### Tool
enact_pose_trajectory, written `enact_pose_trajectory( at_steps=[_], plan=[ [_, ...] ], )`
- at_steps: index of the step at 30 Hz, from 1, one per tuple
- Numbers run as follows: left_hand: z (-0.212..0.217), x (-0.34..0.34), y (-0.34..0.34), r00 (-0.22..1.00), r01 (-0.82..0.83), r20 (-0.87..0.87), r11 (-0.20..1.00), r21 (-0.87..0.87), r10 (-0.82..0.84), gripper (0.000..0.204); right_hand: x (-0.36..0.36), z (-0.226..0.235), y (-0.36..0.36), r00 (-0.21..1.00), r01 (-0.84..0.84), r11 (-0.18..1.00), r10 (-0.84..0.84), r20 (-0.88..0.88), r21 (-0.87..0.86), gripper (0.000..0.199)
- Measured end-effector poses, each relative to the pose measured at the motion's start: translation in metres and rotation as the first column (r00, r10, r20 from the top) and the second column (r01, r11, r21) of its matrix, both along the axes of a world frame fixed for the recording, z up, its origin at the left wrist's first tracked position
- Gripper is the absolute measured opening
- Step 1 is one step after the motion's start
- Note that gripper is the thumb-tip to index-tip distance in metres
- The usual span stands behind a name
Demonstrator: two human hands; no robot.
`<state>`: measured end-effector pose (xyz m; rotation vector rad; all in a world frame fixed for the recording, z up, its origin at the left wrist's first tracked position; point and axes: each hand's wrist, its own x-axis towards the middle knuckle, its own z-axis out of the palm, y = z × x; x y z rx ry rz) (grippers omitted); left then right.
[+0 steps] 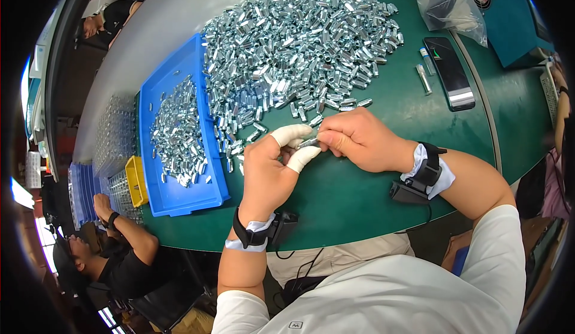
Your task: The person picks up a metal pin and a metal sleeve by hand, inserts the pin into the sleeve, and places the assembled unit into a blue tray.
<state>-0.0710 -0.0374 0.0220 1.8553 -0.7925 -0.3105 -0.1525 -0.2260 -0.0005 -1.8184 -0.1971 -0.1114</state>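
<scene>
My left hand (272,169), with pale finger cots on its thumb and forefinger, pinches a small silvery metal sleeve (308,143) over the green table. Close against it, the fingers of my right hand (362,141) are curled and pressed together at the sleeve's right end; whatever they grip is mostly hidden. Beyond both hands spreads a large heap of shiny hexagonal metal sleeves (293,46), with a few loose ones near my fingertips. To the left, a blue tray (179,205) holds a smaller pile of similar metal pieces (176,133).
A black phone (449,73) and two small tubes (424,79) lie on the green table (383,202) at right. Behind are a plastic bag (446,4) and a teal machine (509,25). A yellow bin (136,181) stands left of the tray, near a co-worker (114,256).
</scene>
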Motion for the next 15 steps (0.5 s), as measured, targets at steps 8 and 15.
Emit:
enact_pose_trajectory(
  at_steps=[8,15],
  plan=[
    [0.014,0.045,0.028,0.731,-0.531,0.354,0.813,-0.239,0.583,0.019,-0.002,-0.002,0.000,0.976,0.178,0.955,-0.141,-0.164,0.237,0.036],
    [0.026,0.039,0.039,0.863,-0.038,0.483,0.933,0.357,-0.149,0.021,-0.001,0.001,0.000,0.979,0.152,0.967,-0.119,-0.165,0.206,0.038]
  ],
)
